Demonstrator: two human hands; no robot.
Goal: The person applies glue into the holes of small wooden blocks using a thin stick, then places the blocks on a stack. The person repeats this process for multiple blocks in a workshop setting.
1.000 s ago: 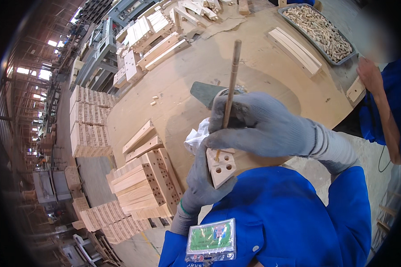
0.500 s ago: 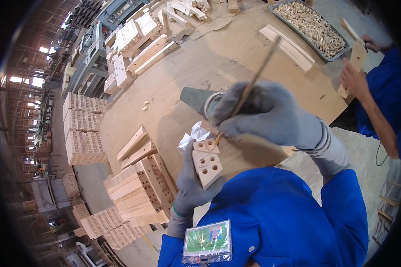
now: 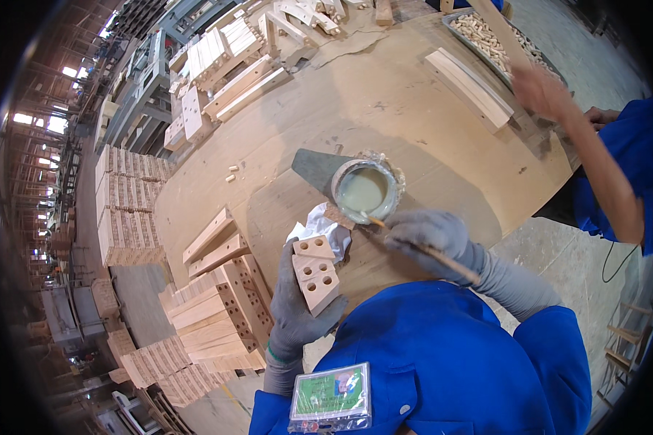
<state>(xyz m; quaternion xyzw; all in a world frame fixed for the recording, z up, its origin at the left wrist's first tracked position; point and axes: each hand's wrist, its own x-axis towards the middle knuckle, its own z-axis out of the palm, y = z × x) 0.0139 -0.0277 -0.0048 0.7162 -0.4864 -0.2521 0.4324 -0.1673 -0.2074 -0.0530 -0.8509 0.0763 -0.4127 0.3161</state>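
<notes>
Head view. Broad tan desk (image 3: 399,116), edges bowed by the lens. Bare surface runs from mid-desk toward the far edge, and between the container and the right edge. Near edge tight: the blue work jacket (image 3: 450,355) is close up to it.

Left hand (image 3: 297,308), in a grey knit glove, at the near edge: grip closed around pale wooden blocks with round holes (image 3: 316,274), six holes facing up. Right hand (image 3: 432,235), likewise gloved: grip closed on a thin brown wooden stick (image 3: 446,264), its tip at the inner rim of a round crusted container (image 3: 395,192), nearer the near edge than the far.

Around: dark grey-green tapering flat piece (image 3: 313,168) just left of the container; crumpled white cloth or paper (image 3: 318,222) between container and blocks, limiting room there. Stacked pale bars with drilled ends (image 3: 218,315) crowd the near left edge. More bars (image 3: 250,87) toward the far left corner. Paired pale strips (image 3: 471,90) near the right edge, beside a grey tray (image 3: 480,56) of short dowels. A co-worker's bare hand (image 3: 544,90), blurred, reaches in over that edge with a wooden piece (image 3: 502,32).

Textures: container liquid off-white, smooth; rim lumpy with dried matter. Blocks flat-faced, slant-ended, sharp-cornered. Desk stained, scuffed.
</notes>
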